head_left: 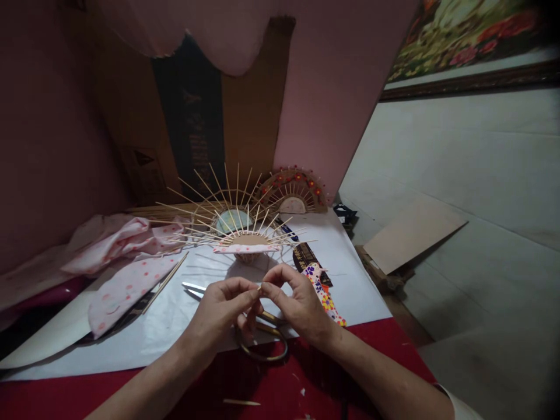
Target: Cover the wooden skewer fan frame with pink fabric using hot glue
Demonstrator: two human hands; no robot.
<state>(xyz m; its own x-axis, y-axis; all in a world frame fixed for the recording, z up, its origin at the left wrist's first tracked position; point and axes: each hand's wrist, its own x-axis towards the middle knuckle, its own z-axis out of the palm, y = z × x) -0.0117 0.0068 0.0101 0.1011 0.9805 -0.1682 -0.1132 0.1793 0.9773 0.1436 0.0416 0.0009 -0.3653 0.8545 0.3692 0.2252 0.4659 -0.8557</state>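
My left hand (223, 306) and my right hand (297, 303) meet fingertip to fingertip above a white sheet (184, 315), both pinched on a tiny item I cannot make out. Just beyond them stands a half-round fan frame of thin bamboo sticks (238, 224) with a pink cloth strip (247, 248) along its base. Scissors (258, 338) with brass-coloured handles lie under my hands, blades pointing left.
Pink dotted cloth pieces (126, 280) lie at the left. A finished red-trimmed fan (292, 189) leans at the back by a cardboard box (192, 128). A flowered strip (326, 297) and a dark packet (306, 256) lie at the right. Red tablecloth (280, 385) covers the near edge.
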